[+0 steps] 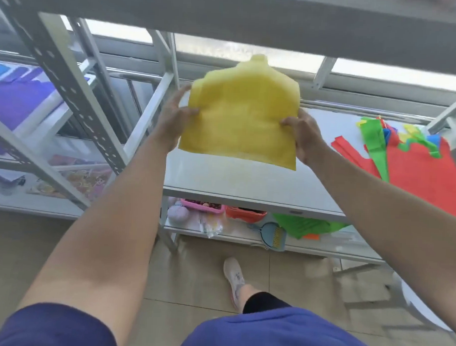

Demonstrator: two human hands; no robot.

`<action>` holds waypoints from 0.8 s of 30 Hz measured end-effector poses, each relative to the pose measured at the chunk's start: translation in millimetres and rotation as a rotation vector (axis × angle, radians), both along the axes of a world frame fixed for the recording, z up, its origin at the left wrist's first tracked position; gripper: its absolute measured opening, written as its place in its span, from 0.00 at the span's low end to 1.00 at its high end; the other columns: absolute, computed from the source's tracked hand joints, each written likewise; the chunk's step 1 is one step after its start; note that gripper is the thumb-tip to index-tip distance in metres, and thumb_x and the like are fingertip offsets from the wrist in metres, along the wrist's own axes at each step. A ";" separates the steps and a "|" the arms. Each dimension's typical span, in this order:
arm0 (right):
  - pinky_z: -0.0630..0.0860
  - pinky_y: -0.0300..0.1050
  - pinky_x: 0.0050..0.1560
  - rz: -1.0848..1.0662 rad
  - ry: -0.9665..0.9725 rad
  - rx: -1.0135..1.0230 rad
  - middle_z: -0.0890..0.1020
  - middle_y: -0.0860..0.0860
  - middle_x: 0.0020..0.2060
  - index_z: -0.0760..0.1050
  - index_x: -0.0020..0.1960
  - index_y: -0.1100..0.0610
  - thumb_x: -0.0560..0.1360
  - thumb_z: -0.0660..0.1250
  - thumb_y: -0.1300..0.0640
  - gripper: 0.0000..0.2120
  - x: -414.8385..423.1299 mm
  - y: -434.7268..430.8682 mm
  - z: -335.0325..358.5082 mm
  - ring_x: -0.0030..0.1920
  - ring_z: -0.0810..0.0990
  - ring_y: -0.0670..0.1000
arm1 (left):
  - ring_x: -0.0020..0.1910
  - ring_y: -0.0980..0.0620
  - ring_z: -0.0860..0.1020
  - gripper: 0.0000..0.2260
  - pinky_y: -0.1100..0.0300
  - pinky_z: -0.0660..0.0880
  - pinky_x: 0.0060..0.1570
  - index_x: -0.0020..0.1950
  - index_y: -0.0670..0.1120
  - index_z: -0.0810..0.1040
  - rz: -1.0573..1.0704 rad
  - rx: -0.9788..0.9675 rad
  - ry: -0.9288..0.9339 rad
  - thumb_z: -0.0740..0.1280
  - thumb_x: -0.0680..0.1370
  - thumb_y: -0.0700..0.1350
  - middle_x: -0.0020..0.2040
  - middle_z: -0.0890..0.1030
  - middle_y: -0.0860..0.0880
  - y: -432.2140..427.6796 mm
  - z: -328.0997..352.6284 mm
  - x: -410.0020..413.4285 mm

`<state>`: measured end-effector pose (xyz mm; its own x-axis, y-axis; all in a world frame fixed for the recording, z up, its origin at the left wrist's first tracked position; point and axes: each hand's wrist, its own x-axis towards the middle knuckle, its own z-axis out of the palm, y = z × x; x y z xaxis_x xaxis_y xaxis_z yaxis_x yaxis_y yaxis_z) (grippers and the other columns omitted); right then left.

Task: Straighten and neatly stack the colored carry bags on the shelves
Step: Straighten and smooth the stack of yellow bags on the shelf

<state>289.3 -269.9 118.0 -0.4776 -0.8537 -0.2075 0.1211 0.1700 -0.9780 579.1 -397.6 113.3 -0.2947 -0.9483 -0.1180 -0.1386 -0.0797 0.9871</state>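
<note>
Two grips, left grip (175,118) and right grip (303,137), each pinching side of yellow bag (241,116) above shelf (211,178). Risk: limp fabric creasing when laid down.

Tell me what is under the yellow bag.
The left hand and right hand hold the yellow bag above the white shelf board. Bare board shows below its near edge; the board directly behind the bag is covered, so anything lying there cannot be seen.

We see yellow bag (241,116) flat, raised over shelf (247,184) (handles pointing away); red-and-green pile (417,170) lies askew at shelf's right.
</note>
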 end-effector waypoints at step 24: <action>0.83 0.51 0.48 0.240 0.135 0.457 0.83 0.53 0.58 0.74 0.67 0.54 0.79 0.63 0.63 0.17 34.4 -102.9 -152.1 0.55 0.84 0.56 | 0.59 0.46 0.76 0.16 0.54 0.73 0.56 0.69 0.51 0.75 0.119 0.021 -0.539 0.64 0.82 0.39 0.61 0.76 0.46 -68.2 -161.3 20.5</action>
<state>323.7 -372.9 -34.0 -0.3284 -0.7789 -0.5343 -0.0954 0.5901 -0.8017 599.6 -465.7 -48.0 -0.0778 -0.9673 -0.2414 -0.6131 -0.1445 0.7767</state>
